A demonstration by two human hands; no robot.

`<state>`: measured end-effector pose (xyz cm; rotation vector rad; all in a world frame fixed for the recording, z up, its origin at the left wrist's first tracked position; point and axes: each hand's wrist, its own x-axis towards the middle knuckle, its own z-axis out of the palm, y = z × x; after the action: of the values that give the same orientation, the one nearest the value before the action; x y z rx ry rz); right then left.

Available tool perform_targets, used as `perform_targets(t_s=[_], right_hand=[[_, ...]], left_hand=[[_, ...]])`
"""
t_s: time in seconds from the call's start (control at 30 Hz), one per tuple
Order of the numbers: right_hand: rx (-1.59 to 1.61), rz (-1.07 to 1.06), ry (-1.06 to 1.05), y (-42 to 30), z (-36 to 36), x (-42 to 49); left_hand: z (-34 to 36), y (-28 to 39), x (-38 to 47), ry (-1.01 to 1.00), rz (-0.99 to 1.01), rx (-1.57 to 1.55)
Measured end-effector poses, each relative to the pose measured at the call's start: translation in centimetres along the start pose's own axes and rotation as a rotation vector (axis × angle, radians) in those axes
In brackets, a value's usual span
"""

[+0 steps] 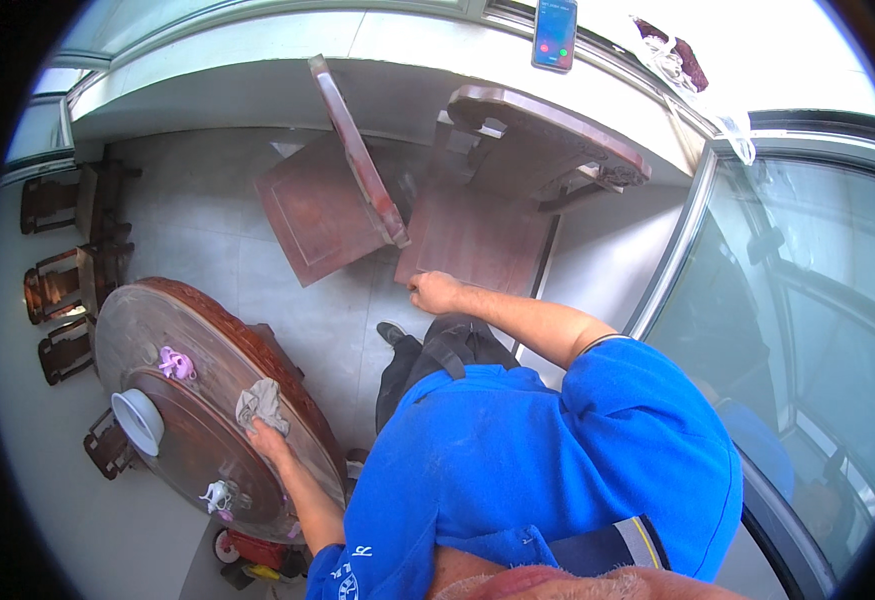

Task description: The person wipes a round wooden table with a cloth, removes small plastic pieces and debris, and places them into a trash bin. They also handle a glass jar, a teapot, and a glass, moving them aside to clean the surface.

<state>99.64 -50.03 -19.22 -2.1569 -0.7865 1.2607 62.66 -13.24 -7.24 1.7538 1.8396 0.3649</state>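
My left hand (265, 435) holds a crumpled grey cloth (261, 406) over the rim of a round, dark wooden table (212, 405) with a carved edge. My right hand (435, 292) has its fingers curled at the near edge of the seat of a carved wooden chair (482, 232); whether it grips that edge is hidden. Just left of it stands a second wooden chair (325, 217), its back seen edge-on. On the table lie a pink-purple item (177, 363), a white basin (137, 421) and a small white item (217, 495) beside clear glassware.
Several dark wooden chairs (58, 285) stand past the table on the left. A lit phone (555, 34) and a plastic bag (670, 64) rest along the window ledge. A glass panel (782, 300) is close on the right. Red equipment (257, 549) sits below the table.
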Motion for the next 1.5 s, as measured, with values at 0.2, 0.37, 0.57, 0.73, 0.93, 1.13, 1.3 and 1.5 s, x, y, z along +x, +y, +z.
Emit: perform_targets(t_s=[0.2,0.37,0.57,0.73,0.93,1.13,1.3,1.5], right_hand=[[0.025,0.002,0.036,0.8,-1.0,-0.1],[0.018,-0.005,0.027,1.0,0.2,0.3],[-0.097,-0.055,-0.010,-1.0,0.2,-0.1],[-0.113,-0.154,0.416,-2.6,-10.5,-3.9],[-0.553,-0.132,1.318,2.1,-30.3,-6.5],[-0.677,0.064,1.183,10.6,-38.1,-1.8],[-0.662,0.123,1.051,11.3,-39.6,-0.7],[-0.690,0.210,1.003,11.3,-40.5,0.4]], left_hand=[[0.7,0.7,-0.5,-0.018,-0.011,-0.016],[1.0,0.2,-1.2,-0.022,0.013,-0.045],[0.0,-3.9,0.1,0.079,-0.095,0.091],[0.3,-8.4,-1.5,0.049,-0.245,-0.088],[0.7,-8.3,-3.0,0.007,-0.190,0.172],[-0.1,-5.8,-5.1,-0.006,-0.103,0.126],[-0.7,-6.3,-6.8,-0.015,-0.179,0.149],[-0.1,-8.9,-7.3,-0.042,-0.228,0.046]])
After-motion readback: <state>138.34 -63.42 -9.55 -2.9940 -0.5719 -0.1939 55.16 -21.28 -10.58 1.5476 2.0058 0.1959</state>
